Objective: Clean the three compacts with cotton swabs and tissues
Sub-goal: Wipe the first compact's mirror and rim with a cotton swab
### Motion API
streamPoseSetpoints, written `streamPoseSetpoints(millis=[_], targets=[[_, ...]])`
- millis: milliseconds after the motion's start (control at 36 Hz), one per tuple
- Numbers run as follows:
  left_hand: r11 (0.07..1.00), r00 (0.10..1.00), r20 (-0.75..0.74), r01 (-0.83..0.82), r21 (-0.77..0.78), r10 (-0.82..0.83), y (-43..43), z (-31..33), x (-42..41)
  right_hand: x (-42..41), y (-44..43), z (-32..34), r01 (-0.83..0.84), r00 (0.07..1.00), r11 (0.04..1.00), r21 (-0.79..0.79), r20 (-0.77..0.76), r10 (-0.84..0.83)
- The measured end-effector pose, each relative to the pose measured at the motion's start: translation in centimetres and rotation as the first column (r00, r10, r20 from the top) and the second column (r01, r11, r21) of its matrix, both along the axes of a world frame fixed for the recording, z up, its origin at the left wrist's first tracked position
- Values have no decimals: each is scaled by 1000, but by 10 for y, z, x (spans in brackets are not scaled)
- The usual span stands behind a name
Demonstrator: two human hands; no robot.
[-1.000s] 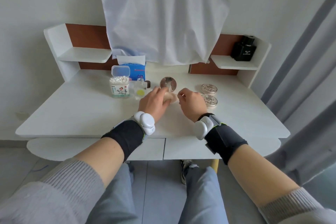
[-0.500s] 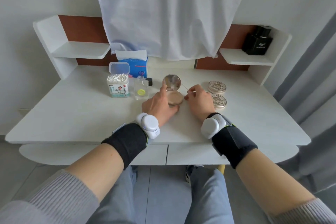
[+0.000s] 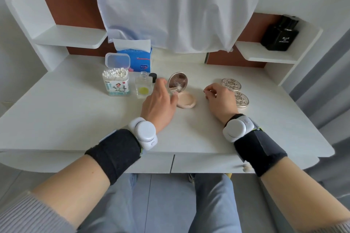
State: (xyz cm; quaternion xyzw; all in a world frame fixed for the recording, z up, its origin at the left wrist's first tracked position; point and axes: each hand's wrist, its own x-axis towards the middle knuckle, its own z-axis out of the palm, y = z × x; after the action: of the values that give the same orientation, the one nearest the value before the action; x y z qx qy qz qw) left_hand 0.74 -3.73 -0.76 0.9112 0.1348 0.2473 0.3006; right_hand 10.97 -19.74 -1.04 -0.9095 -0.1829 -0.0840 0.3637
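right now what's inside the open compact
The open compact holds a beige powder pan in its base and a smudged mirror in its raised lid. The left hand covers the base's left edge, so that part is hidden.
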Motion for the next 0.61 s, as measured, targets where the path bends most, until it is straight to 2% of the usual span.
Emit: streamPoseSetpoints(millis=[194,611], targets=[[997,999,35,39,66,-41,4,-9,18,3,-1,0,-44,999,995,-87,15,46],[990,988,157,29,-140,-7,13,-10,47,12,-1,1,-93,995,986,-141,16,97]])
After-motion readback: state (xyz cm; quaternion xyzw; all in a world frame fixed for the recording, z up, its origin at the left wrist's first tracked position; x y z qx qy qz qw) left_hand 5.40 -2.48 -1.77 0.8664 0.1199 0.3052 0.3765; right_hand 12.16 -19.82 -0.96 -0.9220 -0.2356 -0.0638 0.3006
